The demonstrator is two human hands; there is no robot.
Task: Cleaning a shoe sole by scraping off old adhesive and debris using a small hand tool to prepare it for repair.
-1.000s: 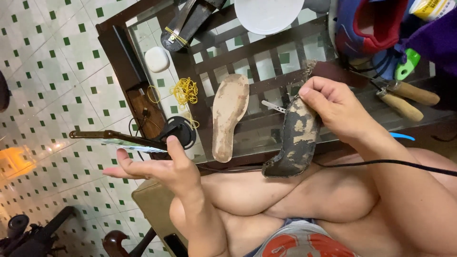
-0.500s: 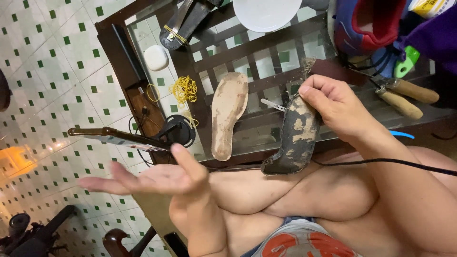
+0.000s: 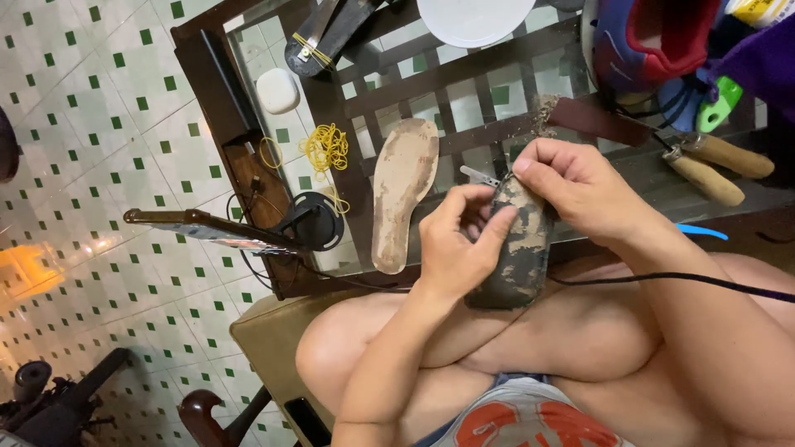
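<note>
A dark, mottled shoe sole [image 3: 520, 248] is held upright at frame centre, its lower end resting on the person's bare thigh, its upper end just in front of the tabletop [image 3: 464, 99] edge. The left hand [image 3: 460, 244] is closed around the sole's left edge, thumb on its face. The right hand [image 3: 571, 190] is clamped over the sole's top end, fingers curled down. A small metal piece [image 3: 480, 175] is seen just beside the left fingertips; whether it is pinched cannot be told.

To the left on the glass tabletop a tan insole [image 3: 402, 190] lies flat, well apart from the hands. Further left a bundle of yellow rubber bands [image 3: 327, 149] and a black-based tool with a long handle [image 3: 248, 228] are seen. At the right edge two wooden-handled tools [image 3: 716, 165] lie near the right wrist. A black cable [image 3: 679, 280] runs across the right forearm.

Risk, as judged: the sole is braced only on the thigh, so a slip under pressure could send it off the leg. Fingers could be nicked if the metal piece is sharp. The cable could be snagged by the right arm.
</note>
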